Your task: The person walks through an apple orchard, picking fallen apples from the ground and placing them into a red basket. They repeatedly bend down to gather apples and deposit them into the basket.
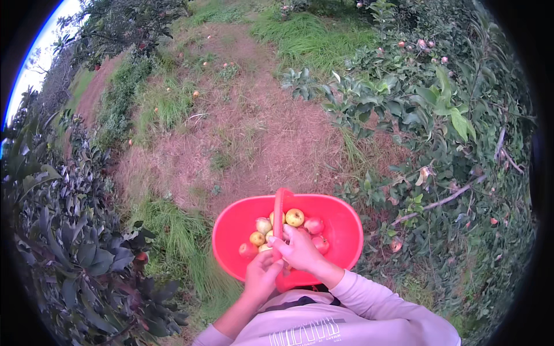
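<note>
A red plastic basket [341, 235] stands against my body, its handle [278, 214] arching up over the middle. Inside lie several apples: yellow ones such as this yellow apple [295, 217], and red ones like this red apple [314, 225]. My right hand [300, 250] is wrapped around the handle, low on its near side, above the apples. Just left of the handle is my left hand [262, 278], over the near part of the basket. Its fingers are slightly bent and apart, with nothing visible in them; the fingertips are close to the apples.
Apple tree branches [438, 104] crowd the right side, with a bare branch [441, 202] reaching toward the basket. Dark leaves [86, 254] hang close on the left, around a red apple [141, 256]. Fallen apples, including this one [196, 94], dot the grassy dirt path [271, 138] ahead.
</note>
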Demonstrator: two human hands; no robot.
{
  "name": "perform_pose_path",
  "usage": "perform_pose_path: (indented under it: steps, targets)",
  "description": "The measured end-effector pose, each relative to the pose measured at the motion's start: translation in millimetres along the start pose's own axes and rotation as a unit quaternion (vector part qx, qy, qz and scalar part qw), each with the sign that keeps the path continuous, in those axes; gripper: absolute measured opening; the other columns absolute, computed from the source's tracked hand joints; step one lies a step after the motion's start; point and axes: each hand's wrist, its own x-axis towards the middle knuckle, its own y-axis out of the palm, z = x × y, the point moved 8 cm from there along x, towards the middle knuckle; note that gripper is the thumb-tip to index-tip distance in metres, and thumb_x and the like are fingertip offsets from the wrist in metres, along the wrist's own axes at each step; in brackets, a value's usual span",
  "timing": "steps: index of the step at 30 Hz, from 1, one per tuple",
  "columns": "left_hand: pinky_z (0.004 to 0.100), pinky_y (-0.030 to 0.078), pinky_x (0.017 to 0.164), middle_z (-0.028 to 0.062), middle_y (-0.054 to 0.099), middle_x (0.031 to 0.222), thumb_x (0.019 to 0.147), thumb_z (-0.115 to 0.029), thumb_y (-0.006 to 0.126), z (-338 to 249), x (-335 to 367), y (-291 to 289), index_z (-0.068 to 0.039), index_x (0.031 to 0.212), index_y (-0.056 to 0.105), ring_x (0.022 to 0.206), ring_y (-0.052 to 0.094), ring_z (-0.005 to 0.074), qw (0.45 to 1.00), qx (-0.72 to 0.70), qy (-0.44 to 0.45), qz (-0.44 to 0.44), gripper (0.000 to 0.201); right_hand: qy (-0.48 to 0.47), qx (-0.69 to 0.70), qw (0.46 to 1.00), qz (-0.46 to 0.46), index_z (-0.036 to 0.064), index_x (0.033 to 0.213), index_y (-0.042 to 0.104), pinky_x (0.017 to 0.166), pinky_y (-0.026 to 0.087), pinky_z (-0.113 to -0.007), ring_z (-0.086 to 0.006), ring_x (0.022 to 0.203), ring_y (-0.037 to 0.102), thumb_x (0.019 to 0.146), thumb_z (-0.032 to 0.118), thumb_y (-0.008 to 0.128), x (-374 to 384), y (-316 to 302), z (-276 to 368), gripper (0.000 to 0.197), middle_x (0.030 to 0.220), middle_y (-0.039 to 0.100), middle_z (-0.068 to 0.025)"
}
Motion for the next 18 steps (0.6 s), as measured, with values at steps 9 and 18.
perform_pose_path:
  steps: [9,18]
  targets:
    - [0.0339,0.061,0.08,0.0105,0.073,0.103,0.101,-0.004,0.059,-95,170,-59,0.004,0.123,0.065,0.087,0.071,0.0177,0.992,-0.032,0.054,-0.111,0.024,-0.04,0.002,0.992,0.122,-0.0076,0.125,0.056,0.083,0.06,-0.032,-0.0186,0.101,0.073,0.104,0.016,0.063,213,-1,59,0.033,0.111,0.075,-0.0142]
    - [0.0339,0.061,0.08,0.0105,0.073,0.097,0.101,-0.005,0.058,-177,313,-81,0.002,0.115,0.066,0.085,0.072,0.0187,0.975,-0.055,0.0,-0.217,0.018,-0.047,-0.057,0.979,0.188,-0.003,0.117,0.063,0.065,0.057,-0.038,-0.0221,0.078,0.075,0.102,0.027,0.062,377,-39,139,0.033,0.095,0.075,-0.0149]
